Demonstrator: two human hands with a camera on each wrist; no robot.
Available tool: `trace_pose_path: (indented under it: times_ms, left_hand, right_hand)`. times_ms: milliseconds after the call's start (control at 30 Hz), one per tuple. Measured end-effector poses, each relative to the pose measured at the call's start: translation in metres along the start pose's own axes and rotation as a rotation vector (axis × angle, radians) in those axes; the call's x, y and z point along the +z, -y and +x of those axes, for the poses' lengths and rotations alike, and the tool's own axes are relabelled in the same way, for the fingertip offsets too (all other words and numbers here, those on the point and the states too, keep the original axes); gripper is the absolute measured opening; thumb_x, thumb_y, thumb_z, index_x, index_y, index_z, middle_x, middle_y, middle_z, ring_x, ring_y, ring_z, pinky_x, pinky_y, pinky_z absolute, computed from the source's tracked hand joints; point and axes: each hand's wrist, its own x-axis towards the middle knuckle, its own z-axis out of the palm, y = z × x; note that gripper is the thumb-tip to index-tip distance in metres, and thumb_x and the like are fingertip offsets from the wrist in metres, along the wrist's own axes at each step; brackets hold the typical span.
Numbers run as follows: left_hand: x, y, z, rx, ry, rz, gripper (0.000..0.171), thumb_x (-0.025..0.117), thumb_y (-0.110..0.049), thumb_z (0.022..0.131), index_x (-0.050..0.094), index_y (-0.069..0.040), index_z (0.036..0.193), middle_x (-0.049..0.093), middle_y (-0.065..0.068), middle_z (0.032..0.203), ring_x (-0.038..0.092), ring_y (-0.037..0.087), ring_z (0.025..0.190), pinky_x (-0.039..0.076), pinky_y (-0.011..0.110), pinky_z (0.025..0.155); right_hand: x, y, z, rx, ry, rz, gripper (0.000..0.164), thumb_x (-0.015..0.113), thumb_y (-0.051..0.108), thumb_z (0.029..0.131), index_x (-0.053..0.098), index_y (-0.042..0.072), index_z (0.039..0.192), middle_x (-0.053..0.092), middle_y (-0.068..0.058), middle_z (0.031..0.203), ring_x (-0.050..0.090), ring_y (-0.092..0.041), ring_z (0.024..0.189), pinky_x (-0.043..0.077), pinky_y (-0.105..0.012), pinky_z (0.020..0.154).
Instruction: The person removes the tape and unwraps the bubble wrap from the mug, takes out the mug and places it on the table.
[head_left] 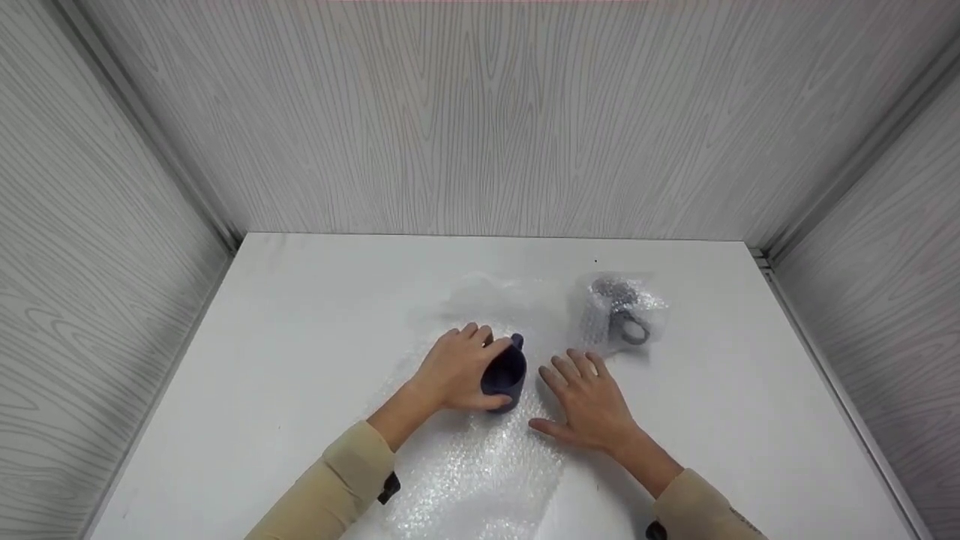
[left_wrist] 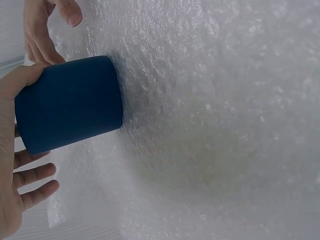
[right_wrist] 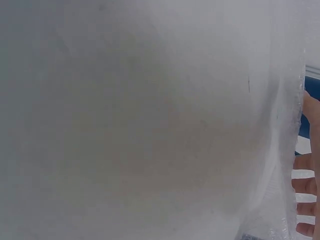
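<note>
A dark blue mug (head_left: 504,373) stands upright on a sheet of bubble wrap (head_left: 480,465), its handle pointing to the far side. My left hand (head_left: 459,369) grips it from the left, thumb on the near side and fingers toward the far side. In the left wrist view the smooth blue wall of the mug (left_wrist: 70,105) shows, with its base against the wrap. Beside the right edge of the wrap is my right hand (head_left: 589,405), fingers spread, holding nothing. The right wrist view catches only part of that hand (right_wrist: 312,150) at its edge.
At the back right of the white table (head_left: 315,322) lies a bubble-wrapped bundle (head_left: 619,311) with a dark, handled item inside, perhaps another mug. Wood-grain panels enclose the table at the back (head_left: 480,120), left (head_left: 90,247) and right (head_left: 885,225).
</note>
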Motion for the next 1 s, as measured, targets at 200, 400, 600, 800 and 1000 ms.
trace_pose_path:
  times_ms: [200, 400, 600, 800, 1000]
  left_hand:
    - [-0.0001, -0.0012, 0.0001, 0.003, -0.007, 0.004, 0.086, 0.067, -0.078, 0.081, 0.057, -0.021, 0.145, 0.067, 0.007, 0.121, 0.064, 0.024, 0.107, 0.060, 0.039, 0.086]
    - [0.0007, -0.0016, 0.0006, 0.006, -0.024, 0.009, 0.087, 0.066, -0.080, 0.081, 0.057, -0.020, 0.144, 0.066, 0.007, 0.117, 0.063, 0.024, 0.103, 0.059, 0.038, 0.082]
    - [0.0003, -0.0021, 0.0005, -0.015, -0.001, -0.029, 0.091, 0.064, -0.084, 0.081, 0.056, -0.019, 0.145, 0.066, 0.009, 0.120, 0.063, 0.025, 0.105, 0.059, 0.040, 0.084]
    - [0.0014, -0.0038, 0.0025, -0.016, 0.022, -0.025, 0.095, 0.063, -0.085, 0.080, 0.053, -0.020, 0.150, 0.066, 0.011, 0.125, 0.063, 0.027, 0.112, 0.059, 0.042, 0.088]
    - [0.0047, -0.0051, 0.0050, -0.018, 0.008, -0.007, 0.096, 0.067, -0.084, 0.079, 0.055, -0.019, 0.148, 0.068, 0.011, 0.123, 0.064, 0.027, 0.110, 0.058, 0.041, 0.087]
  right_hand:
    - [0.0046, 0.0003, -0.0006, -0.027, -0.006, -0.034, 0.087, 0.050, 0.086, 0.089, 0.064, 0.019, 0.142, 0.065, -0.010, 0.142, 0.054, -0.037, 0.141, 0.042, -0.055, 0.119]
    - [0.0078, 0.0008, -0.0015, -0.054, -0.006, -0.051, 0.085, 0.051, 0.085, 0.089, 0.064, 0.019, 0.140, 0.064, -0.011, 0.142, 0.052, -0.039, 0.143, 0.038, -0.056, 0.123]
    - [0.0103, 0.0012, -0.0005, -0.078, 0.003, -0.036, 0.082, 0.052, 0.083, 0.090, 0.066, 0.017, 0.138, 0.065, -0.009, 0.140, 0.052, -0.039, 0.142, 0.028, -0.059, 0.129]
    - [0.0096, 0.0004, 0.0002, -0.089, 0.012, -0.024, 0.081, 0.050, 0.082, 0.092, 0.067, 0.016, 0.136, 0.065, -0.007, 0.136, 0.052, -0.037, 0.141, 0.022, -0.060, 0.131]
    - [0.0101, 0.0005, 0.0012, -0.103, 0.020, -0.021, 0.080, 0.048, 0.081, 0.093, 0.067, 0.016, 0.136, 0.066, -0.007, 0.136, 0.052, -0.037, 0.141, 0.022, -0.061, 0.131]
